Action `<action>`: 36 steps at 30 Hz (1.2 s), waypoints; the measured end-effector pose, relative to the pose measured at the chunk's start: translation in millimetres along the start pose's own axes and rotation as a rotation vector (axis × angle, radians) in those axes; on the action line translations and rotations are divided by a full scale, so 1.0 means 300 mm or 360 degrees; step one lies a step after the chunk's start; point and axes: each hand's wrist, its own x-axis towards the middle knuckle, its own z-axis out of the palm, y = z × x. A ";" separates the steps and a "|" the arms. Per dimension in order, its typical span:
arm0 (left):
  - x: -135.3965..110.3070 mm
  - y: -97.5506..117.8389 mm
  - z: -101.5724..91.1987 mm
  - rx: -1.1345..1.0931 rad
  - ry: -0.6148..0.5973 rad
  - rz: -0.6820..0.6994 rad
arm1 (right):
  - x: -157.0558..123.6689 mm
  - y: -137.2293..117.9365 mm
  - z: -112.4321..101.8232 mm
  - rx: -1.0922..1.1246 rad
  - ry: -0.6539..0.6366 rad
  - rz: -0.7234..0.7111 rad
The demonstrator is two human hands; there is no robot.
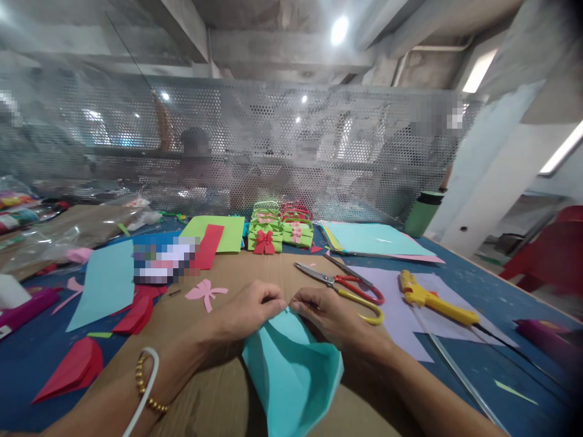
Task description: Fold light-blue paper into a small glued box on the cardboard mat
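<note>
Both hands pinch the far end of a folded turquoise paper (291, 376), which opens toward me like a pouch. My left hand (255, 309) grips it with thumb and forefinger at its tip. Right beside it, my right hand (328, 312) pinches the same tip from the other side. The fingertips nearly meet, and the fold between them is partly hidden. To the left of my left hand lies a pink paper bow (206, 294). Just past my right hand rest scissors with red and yellow handles (339, 283).
Small green paper bags (265, 238) with bows stand at the back of the cardboard (228, 267). A yellow glue gun (432, 301) lies on purple paper (401, 334) at right. Stacked coloured sheets (378, 238) and a green bottle (422, 213) are behind. Red cut pieces (73, 370) lie left.
</note>
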 end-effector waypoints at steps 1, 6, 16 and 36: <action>0.001 -0.006 0.002 -0.0011 0.0000 0.0012 | -0.001 -0.002 0.002 -0.0001 0.0005 0.0003; 0.004 -0.014 0.004 0.0006 0.0009 0.0065 | -0.002 -0.005 0.001 -0.0032 -0.0008 -0.0028; -0.003 0.009 -0.006 0.0129 -0.0017 0.0076 | -0.003 -0.016 -0.007 -0.0017 -0.0037 -0.0021; -0.004 -0.014 0.007 -0.0205 -0.0030 -0.0082 | 0.004 -0.013 0.001 -0.0061 -0.0004 -0.0062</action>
